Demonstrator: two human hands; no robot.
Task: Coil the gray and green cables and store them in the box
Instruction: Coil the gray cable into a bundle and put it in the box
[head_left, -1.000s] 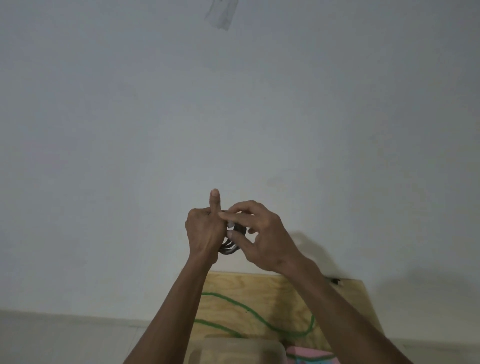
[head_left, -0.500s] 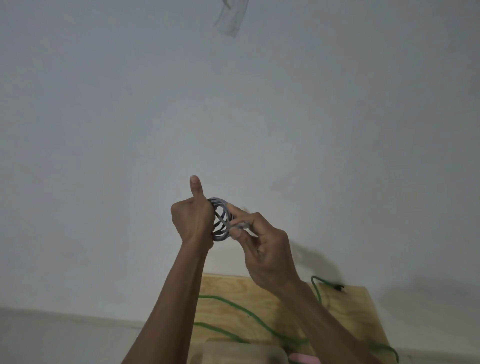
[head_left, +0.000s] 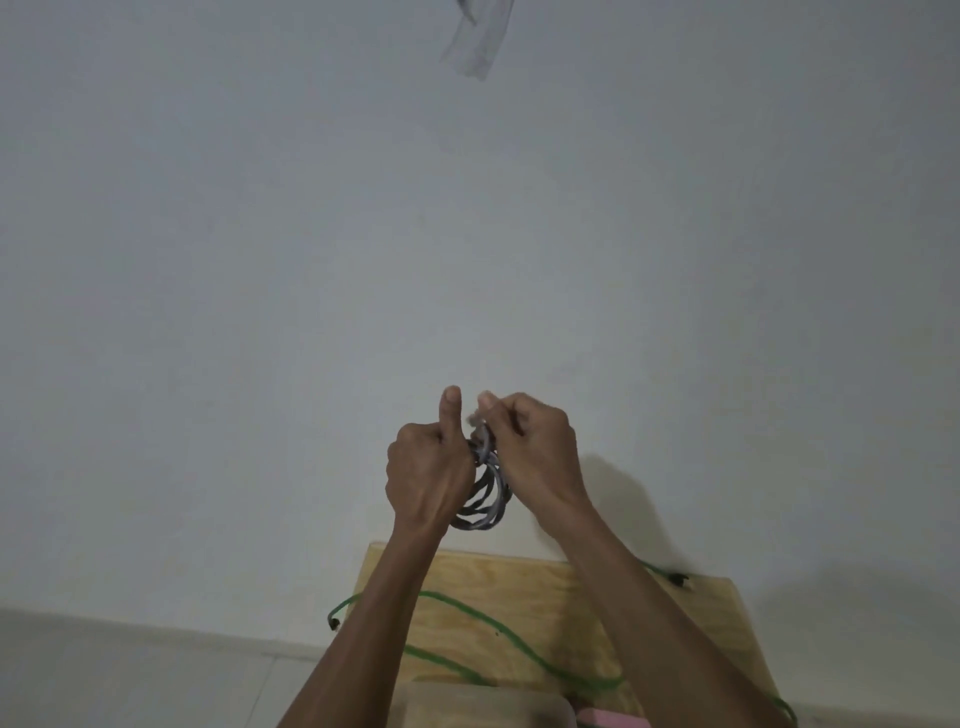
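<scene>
Held up in front of the white wall, the gray cable (head_left: 485, 493) is wound into a small coil of several loops. My left hand (head_left: 428, 473) grips the coil's left side, thumb pointing up. My right hand (head_left: 535, 452) pinches the cable's end at the top of the coil. The green cable (head_left: 467, 616) lies loose and uncoiled across the wooden board (head_left: 524, 587) below my arms, one dark plug past the board's left edge, another at its far right corner. Part of the box (head_left: 483, 709), a pale rim, shows at the bottom edge.
A strip of tape or paper (head_left: 478, 36) sticks to the wall at the top. Something pink (head_left: 608, 719) lies beside the box at the bottom edge. The floor and baseboard (head_left: 156, 631) run along the lower left.
Both hands have worked around the gray coil: the right hand moved from the coil's lower side up to its top, and the coil now hangs lower between the hands.
</scene>
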